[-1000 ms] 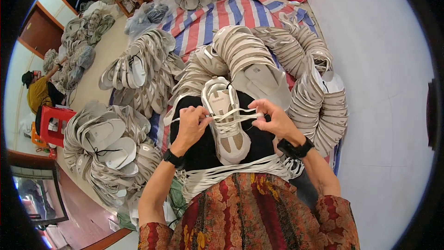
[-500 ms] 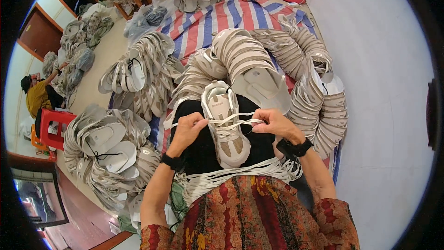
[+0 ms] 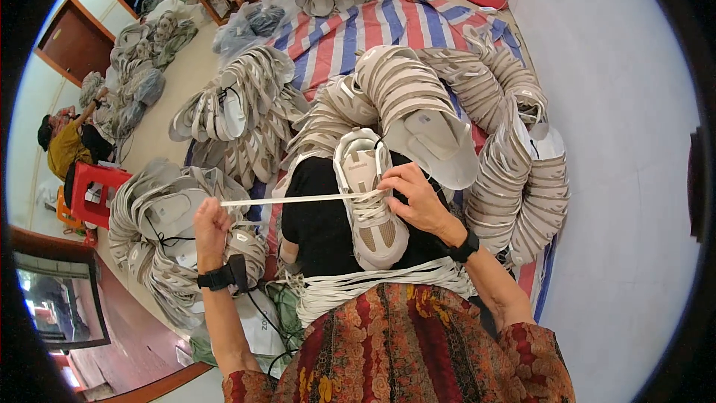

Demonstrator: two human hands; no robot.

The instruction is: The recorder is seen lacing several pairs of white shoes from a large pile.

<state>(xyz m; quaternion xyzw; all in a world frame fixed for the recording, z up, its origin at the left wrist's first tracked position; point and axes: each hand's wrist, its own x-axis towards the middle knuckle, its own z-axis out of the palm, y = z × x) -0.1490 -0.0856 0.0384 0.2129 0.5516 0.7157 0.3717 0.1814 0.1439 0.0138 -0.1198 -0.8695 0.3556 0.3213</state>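
A beige and white sneaker upper [image 3: 373,235] rests on the black cloth [image 3: 317,209] over my lap, its toe toward me. My left hand [image 3: 212,224], out to the left, is closed on a white shoelace [image 3: 294,200]. That lace runs taut and nearly level from the hand to the sneaker's eyelets. My right hand [image 3: 410,192] is at the sneaker's upper right side, its thumb and fingers pinched at the lacing; the bit of lace between them is mostly hidden. A bundle of loose white laces [image 3: 388,277] lies across my waist.
Long nested rows of shoe uppers [image 3: 403,89] curve around in front and to the right [image 3: 514,179]. More stacks [image 3: 175,216] lie at the left. Beneath is a striped tarp [image 3: 358,33]. A red stool [image 3: 97,194] and a person in yellow [image 3: 67,149] are farther left; a white wall [image 3: 611,179] bounds the right.
My left hand has swung far out to the left, drawing the lace tight. My right hand has moved in from the right, onto the sneaker's lacing.
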